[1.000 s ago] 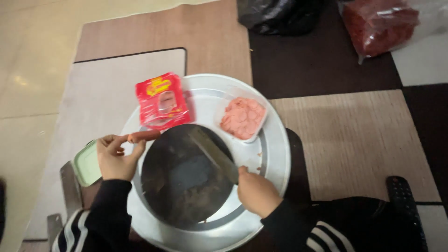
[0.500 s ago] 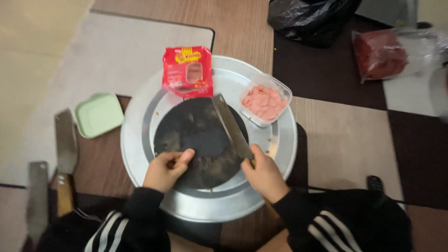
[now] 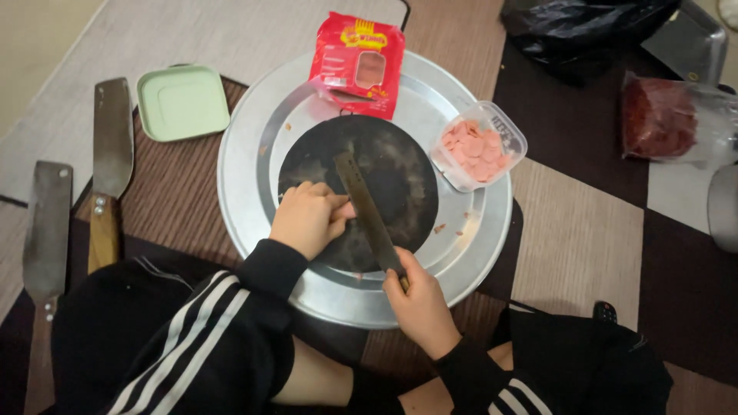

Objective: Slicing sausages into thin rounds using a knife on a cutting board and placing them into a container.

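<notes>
- The left hand [image 3: 307,217] is curled shut over a small pink sausage piece [image 3: 347,209], pressing it onto the round dark cutting board [image 3: 392,173]; the board sits in the middle of a large round silver metal tray [image 3: 246,154].
- The right hand [image 3: 419,303] is closed around the handle of a long flat-bladed knife [image 3: 361,201]; its blade lies across the board, touching the sausage piece just right of the left fingers.
- Far on the tray's rim lies a red sausage packet [image 3: 357,61]; to the right, a clear plastic tub of pink slices [image 3: 478,146].
- Left of the tray, a pale green square lid [image 3: 182,101]; two cleavers [image 3: 108,154] lie at the far left.
</notes>
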